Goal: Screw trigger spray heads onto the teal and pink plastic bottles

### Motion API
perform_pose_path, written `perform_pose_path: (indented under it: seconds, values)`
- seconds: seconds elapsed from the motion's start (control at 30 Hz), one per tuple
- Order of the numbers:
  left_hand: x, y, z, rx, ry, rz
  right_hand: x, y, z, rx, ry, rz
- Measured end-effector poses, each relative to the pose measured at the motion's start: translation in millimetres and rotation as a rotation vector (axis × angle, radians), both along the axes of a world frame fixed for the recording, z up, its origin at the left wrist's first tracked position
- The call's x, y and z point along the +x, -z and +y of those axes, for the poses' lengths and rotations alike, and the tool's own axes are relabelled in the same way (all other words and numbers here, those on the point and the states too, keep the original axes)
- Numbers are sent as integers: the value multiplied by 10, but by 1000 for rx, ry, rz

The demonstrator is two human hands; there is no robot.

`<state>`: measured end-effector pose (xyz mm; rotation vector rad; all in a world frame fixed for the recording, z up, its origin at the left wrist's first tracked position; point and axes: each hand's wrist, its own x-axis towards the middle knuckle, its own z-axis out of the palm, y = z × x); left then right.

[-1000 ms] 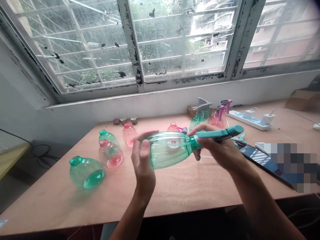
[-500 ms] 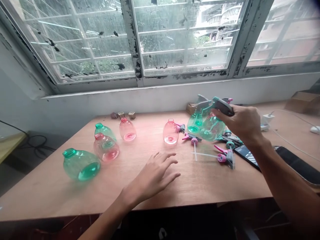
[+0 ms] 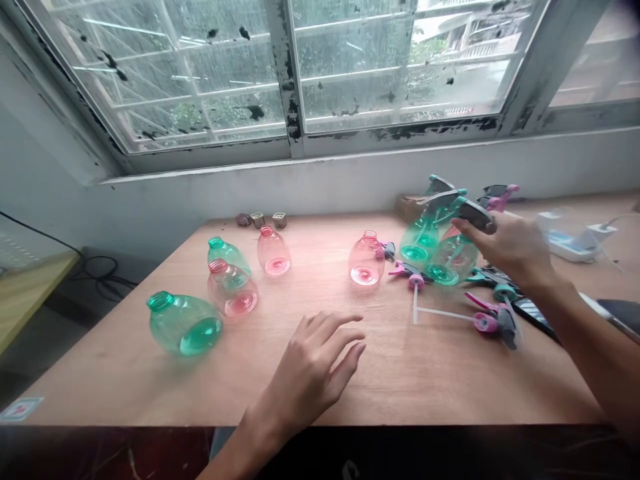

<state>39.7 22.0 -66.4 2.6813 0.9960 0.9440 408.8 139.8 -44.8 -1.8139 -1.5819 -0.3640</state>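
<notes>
My right hand [image 3: 517,245] is closed around the grey and green spray head of a green spray bottle [image 3: 450,260] at the table's right side. That bottle stands close beside another green spray bottle [image 3: 419,241] with its spray head on; a pink-topped one is partly hidden behind my hand. Over the middle of the table, my left hand [image 3: 317,363] holds nothing, its fingers apart. Beyond it stands an open-necked pink bottle [image 3: 367,260]. Loose pink trigger sprayers [image 3: 493,321] with white tubes lie between my hands, and a green-collared trigger sprayer [image 3: 504,292] lies under my right wrist.
On the left stand a large green bottle [image 3: 185,323], a red bottle [image 3: 233,290], a second green bottle [image 3: 220,249] and a pink bottle [image 3: 274,253], all without heads. Small blocks [image 3: 257,220] sit by the wall. A power strip [image 3: 570,245] lies at right.
The view has turned slightly right. The green spray bottle in my right hand has come down a little beside its neighbour. My left hand stays open over the table.
</notes>
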Motion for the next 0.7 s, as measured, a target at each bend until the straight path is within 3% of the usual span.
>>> perform_pose_path:
  seconds: [0.13, 0.23, 0.4, 0.57, 0.63, 0.7]
  values:
    - [-405, -32, -59, 17, -129, -64, -2, 15, 49, -58, -3, 57]
    - [-689, 1, -47, 47, -297, -224, -51, 5, 93, -80, 38, 32]
    - [-900, -39, 157, -8, -580, -540, -167, -43, 23, 80, 156, -54]
    - [-989, -286, 469, 149, -771, -453, -284, -1, -367, 251, 305, -202]
    - [-1019, -324, 578, 110, -868, -417, -380, 82, -535, 308, 201, -305]
    - [-1016, -313, 651, 81, -935, -354, -481, 187, -639, 267, 13, -340]
